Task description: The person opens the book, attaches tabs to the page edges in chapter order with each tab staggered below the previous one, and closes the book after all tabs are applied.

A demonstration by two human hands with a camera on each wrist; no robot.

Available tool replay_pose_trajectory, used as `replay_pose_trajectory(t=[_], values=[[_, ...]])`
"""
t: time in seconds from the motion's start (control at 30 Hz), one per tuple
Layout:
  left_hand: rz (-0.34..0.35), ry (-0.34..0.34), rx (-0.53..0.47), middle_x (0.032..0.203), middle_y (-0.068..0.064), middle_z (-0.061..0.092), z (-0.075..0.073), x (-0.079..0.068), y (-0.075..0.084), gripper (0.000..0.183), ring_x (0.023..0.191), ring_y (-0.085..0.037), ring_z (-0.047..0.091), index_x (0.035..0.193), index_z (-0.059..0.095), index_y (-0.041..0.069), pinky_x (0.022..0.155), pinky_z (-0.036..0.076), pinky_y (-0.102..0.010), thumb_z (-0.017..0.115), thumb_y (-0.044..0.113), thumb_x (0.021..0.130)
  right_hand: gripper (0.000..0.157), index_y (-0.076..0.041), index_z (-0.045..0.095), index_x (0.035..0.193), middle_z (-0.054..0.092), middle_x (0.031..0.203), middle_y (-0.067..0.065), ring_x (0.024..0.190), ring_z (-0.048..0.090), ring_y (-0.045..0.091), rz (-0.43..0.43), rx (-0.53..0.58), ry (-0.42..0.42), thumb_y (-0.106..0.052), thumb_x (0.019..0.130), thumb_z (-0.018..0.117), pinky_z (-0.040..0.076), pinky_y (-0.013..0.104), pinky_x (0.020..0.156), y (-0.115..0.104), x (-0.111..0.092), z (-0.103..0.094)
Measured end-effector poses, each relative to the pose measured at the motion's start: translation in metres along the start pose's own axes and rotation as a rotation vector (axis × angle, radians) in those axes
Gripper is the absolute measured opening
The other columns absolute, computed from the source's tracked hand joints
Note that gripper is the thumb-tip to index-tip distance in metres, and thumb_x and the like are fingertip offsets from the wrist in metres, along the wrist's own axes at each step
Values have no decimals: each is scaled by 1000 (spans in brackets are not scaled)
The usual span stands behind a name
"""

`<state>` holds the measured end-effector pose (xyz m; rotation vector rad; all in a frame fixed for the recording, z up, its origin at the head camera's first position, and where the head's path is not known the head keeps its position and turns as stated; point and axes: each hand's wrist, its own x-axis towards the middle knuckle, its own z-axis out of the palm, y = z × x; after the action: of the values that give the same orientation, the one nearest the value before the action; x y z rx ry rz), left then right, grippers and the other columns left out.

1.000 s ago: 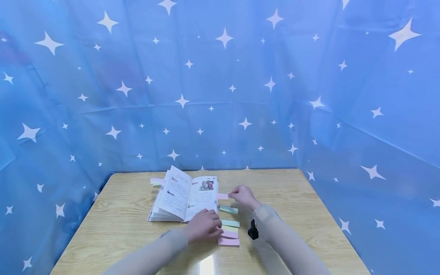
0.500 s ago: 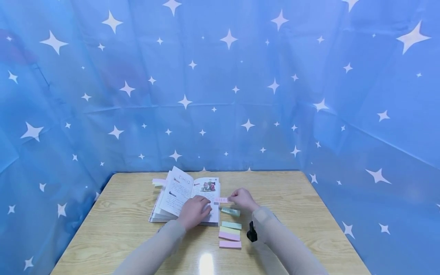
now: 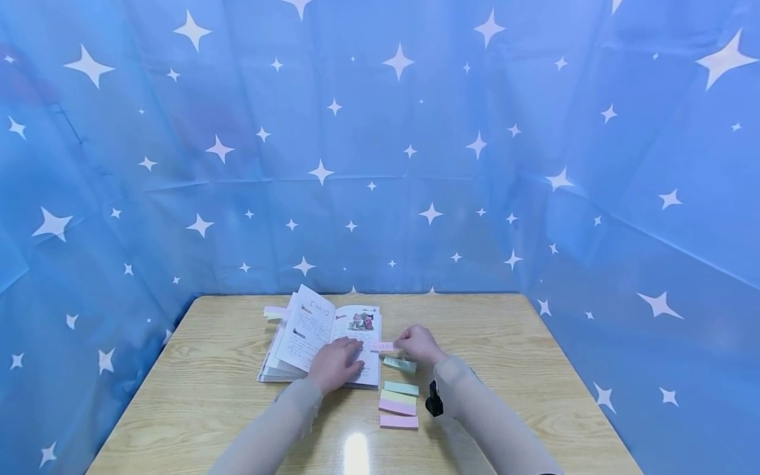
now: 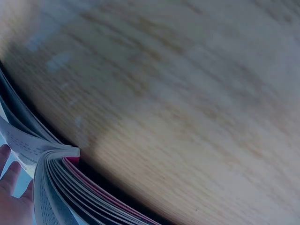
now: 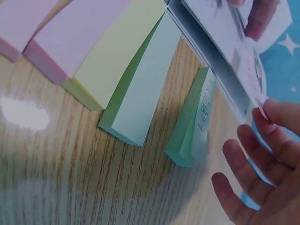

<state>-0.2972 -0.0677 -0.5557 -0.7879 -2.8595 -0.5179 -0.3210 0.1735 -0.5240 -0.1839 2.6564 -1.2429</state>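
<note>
An open book (image 3: 309, 333) lies on the table, with printed text and a coloured picture on its right page. My left hand (image 3: 334, 365) rests flat on the right page, its fingers stretched toward the outer edge. Beyond that edge my right hand (image 3: 419, 344) pinches the end of a pink sticky note (image 3: 382, 346) between thumb and forefinger. Handwriting shows on the note, and its other end lies over the page margin. In the right wrist view, the remaining right fingers (image 5: 248, 164) are spread loosely. The left wrist view catches the book's page edges (image 4: 89, 197).
Just below the right hand lies a green sticky-note pad (image 3: 400, 365) with writing. Nearer are a pale green pad (image 3: 401, 388), a yellow pad (image 3: 399, 397) and two pink pads (image 3: 399, 421). Sticky tabs (image 3: 275, 311) protrude from the book's left side. A starry blue curtain (image 3: 356, 145) surrounds the table.
My left hand has moved from beside the sticky-note pads up and left onto the right page. My right hand has kept its pinch on the pink sticky note, nearly in place.
</note>
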Motion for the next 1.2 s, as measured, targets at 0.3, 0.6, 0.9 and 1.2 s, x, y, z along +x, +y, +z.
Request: replay_pose_trajectory(t=[0.3,0.6,0.9,1.2], values=[[6,-37,14,133,-6,59,2,3,6,48,126,-27,51,131,61,14,106,39,-44,63,39,91,39,-6,50,54,32,44,-6,40,24,10,31,8,-32,-13,89,64,26,23,43,4,4,3],[-3,-71,27,134,-4,58,4,4,14,48,128,-26,49,132,60,15,106,39,-45,64,38,91,33,-2,58,58,38,46,-5,41,29,10,57,-23,-18,-15,87,67,28,23,43,7,7,5],[-1,-79,54,134,-3,58,9,4,18,47,127,-25,49,132,61,18,104,40,-48,63,41,91,30,-3,58,59,38,48,-5,44,32,10,97,-32,-16,-16,83,70,29,23,43,6,7,7],[-2,-102,74,135,-3,57,10,3,20,45,129,-24,47,132,61,17,106,38,-48,62,39,93,27,4,62,65,43,50,-3,45,35,12,97,-24,-8,-14,82,71,32,24,45,10,5,11]])
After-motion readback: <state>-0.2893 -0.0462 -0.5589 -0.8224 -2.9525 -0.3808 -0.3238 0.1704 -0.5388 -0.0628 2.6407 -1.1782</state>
